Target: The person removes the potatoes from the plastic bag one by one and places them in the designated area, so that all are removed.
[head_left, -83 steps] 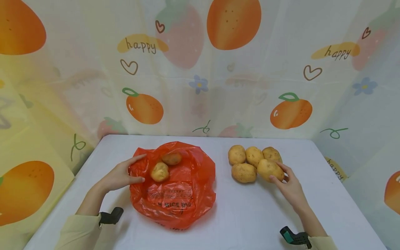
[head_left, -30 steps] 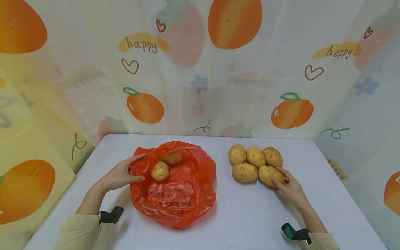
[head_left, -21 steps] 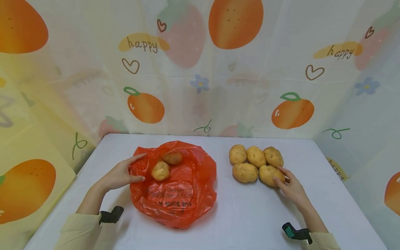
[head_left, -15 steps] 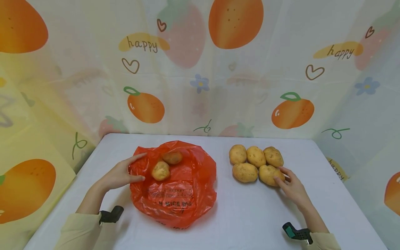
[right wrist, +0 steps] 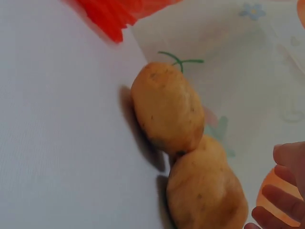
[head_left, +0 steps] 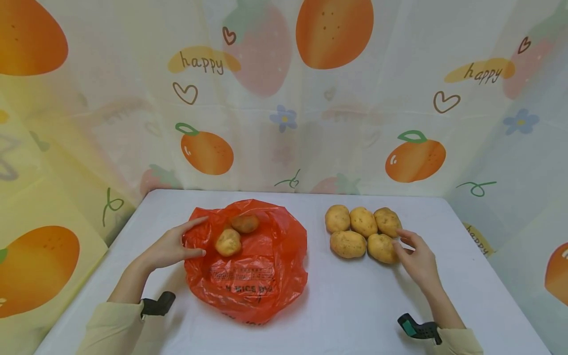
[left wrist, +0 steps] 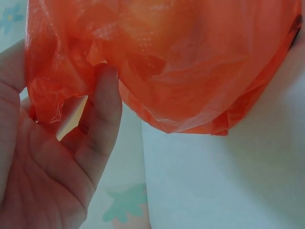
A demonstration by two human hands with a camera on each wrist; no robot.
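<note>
My left hand point(head_left: 170, 248) holds the left side of a red plastic bag point(head_left: 279, 268), which lies spread wide with its mouth up. Thin red film bunches between the fingers of the left hand point(left wrist: 57, 162) in the left wrist view. Inside the bag are a pale potato point(head_left: 228, 243) and a browner one point(head_left: 245, 224). On the right, my right hand point(head_left: 419, 259) has loosely bent fingers just beside the front right potato point(head_left: 381, 248). The right wrist view shows a gap between those fingers and the nearer potato point(right wrist: 207, 191), so nothing is held.
The other loose potatoes sit close together in two rows: a front left potato point(head_left: 348, 244), and behind it a back left potato point(head_left: 337, 218), a middle one point(head_left: 363, 222) and a back right one point(head_left: 388, 222). A white table point(head_left: 337, 305) meets a fruit-print curtain point(head_left: 328, 143) behind.
The right hand lowered a potato into the front right spot of the group, let it go and drew back slightly to the right. The left hand and bag have stayed put.
</note>
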